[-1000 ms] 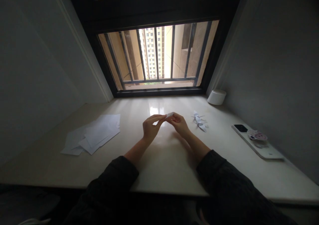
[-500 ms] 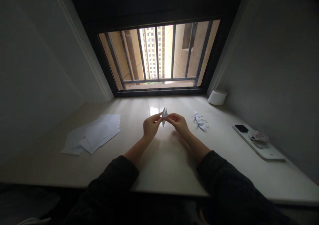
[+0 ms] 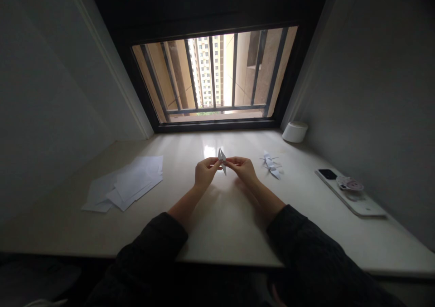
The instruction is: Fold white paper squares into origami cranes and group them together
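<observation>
A small folded white paper piece [image 3: 222, 159] stands upright between my two hands, above the pale desk [image 3: 220, 225]. My left hand [image 3: 205, 172] pinches its left side with thumb and forefinger. My right hand [image 3: 243, 169] pinches its right side in the same way. Both hands hover near the middle of the desk, in front of the window. Dark sleeves cover both forearms.
A loose stack of white paper sheets [image 3: 124, 186] lies at the left. Finished folded paper figures [image 3: 272, 165] sit to the right of my hands. A white round container [image 3: 295, 131] stands by the right wall, and a phone with a round sticker [image 3: 346, 190] lies at the right edge.
The folded paper was lying flat between my fingertips a second ago; it has been turned upright and now points up and down. Both hands stayed in nearly the same place.
</observation>
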`<state>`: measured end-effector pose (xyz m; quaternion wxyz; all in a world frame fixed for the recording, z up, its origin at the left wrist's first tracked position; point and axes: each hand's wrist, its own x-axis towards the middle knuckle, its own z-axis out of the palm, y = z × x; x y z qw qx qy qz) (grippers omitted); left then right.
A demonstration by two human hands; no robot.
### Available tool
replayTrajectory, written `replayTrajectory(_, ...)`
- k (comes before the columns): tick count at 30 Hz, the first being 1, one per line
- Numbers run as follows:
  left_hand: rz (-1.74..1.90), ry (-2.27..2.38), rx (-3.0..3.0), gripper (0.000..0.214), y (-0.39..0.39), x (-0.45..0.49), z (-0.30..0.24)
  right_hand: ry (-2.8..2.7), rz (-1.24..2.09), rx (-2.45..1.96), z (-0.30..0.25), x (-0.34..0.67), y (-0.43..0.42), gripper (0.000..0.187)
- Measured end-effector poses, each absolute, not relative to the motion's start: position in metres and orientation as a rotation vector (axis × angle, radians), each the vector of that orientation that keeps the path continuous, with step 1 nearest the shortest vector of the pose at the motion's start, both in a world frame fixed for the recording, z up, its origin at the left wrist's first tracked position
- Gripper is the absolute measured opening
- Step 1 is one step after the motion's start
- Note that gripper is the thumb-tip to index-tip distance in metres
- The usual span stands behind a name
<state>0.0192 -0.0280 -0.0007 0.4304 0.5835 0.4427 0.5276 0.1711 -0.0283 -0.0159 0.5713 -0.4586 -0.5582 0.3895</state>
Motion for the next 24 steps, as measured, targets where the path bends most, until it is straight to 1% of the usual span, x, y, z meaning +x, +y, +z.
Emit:
replayTrajectory(6, 1.331, 1.166, 1.467, 0.035, -0.0269, 0.0169, -0.0029, -1.342, 0.911, -1.104, -0.0148, 0.1697, -0.0309, 0.036)
replayTrajectory(16, 1.327, 1.221, 1.367, 0.036, -0.0279, 0.0177, -0.0005, -1.28, 1.089, -1.067, -0.0152, 0.1661, -0.0302, 0.042)
replayTrajectory(24, 1.253, 1.215, 1.261, 0.033, -0.0262, 0.017, -0.0016, -1.304, 1.126, -1.076, -0.0191, 0.1678, -0.0303, 0.033)
